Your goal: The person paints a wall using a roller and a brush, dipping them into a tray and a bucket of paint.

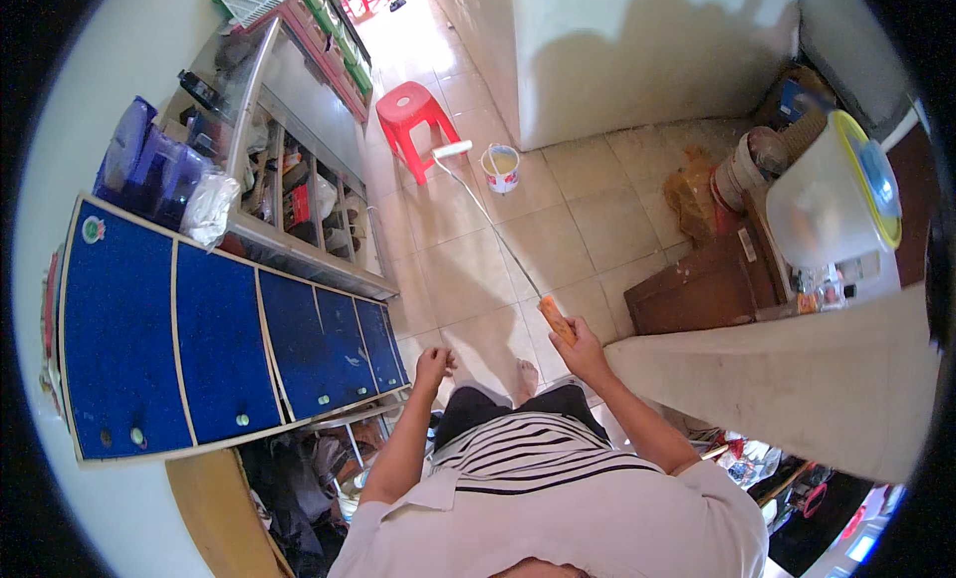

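Observation:
My right hand grips the orange handle of a paint roller. Its long thin metal rod runs forward and to the left, ending in a white roller sleeve held between a red plastic stool and a small paint bucket. The bucket stands on the tiled floor with yellowish-cream paint inside. In front of my body on the left, my left hand hangs with its fingers curled in, and nothing shows in it.
Blue cabinets and a glass-fronted display case line the left side. A white wall corner stands ahead. To the right are a brown wooden cabinet, a large translucent tub with a yellow rim, and a stacked bucket.

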The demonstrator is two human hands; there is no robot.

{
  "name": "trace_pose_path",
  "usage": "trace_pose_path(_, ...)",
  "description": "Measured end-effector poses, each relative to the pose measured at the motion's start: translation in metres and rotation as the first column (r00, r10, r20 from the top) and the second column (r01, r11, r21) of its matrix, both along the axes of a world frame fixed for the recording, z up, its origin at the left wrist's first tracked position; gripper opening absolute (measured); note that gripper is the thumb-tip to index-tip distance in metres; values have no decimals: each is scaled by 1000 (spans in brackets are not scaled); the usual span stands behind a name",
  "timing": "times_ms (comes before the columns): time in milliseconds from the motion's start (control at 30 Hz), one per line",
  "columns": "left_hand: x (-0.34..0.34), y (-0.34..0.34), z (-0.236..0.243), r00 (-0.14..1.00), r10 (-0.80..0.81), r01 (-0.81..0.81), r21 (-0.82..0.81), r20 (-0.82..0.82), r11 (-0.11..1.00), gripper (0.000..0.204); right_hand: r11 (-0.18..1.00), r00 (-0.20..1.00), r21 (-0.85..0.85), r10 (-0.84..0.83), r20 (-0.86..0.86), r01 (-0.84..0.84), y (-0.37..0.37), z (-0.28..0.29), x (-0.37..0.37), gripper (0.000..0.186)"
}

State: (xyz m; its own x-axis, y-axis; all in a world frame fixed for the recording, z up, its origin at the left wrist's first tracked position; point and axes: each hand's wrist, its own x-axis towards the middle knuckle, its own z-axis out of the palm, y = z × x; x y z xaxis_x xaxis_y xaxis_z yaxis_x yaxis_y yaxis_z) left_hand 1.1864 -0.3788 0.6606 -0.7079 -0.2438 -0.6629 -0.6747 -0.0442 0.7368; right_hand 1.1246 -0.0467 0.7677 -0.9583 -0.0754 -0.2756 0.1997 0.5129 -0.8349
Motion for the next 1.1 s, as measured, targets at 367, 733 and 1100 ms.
trace_pose_path(367, -374, -55, -123, 987, -122, 110, 112, 103, 988, 26, 996, 997, -85, -32, 63, 37, -92, -13, -270, 44)
trace_pose_path(733, -701, -86, -312, 976, -200, 206, -65, 89, 976, 32, 993, 974, -42, -96, 207, 107, -151, -84, -528, 44)
trace_pose_path(1100, -923, -36, -442, 980, -129, 150, -135, 152, 980, 48, 997, 928, -6, -70, 366, 78, -148, -210, -748, 45)
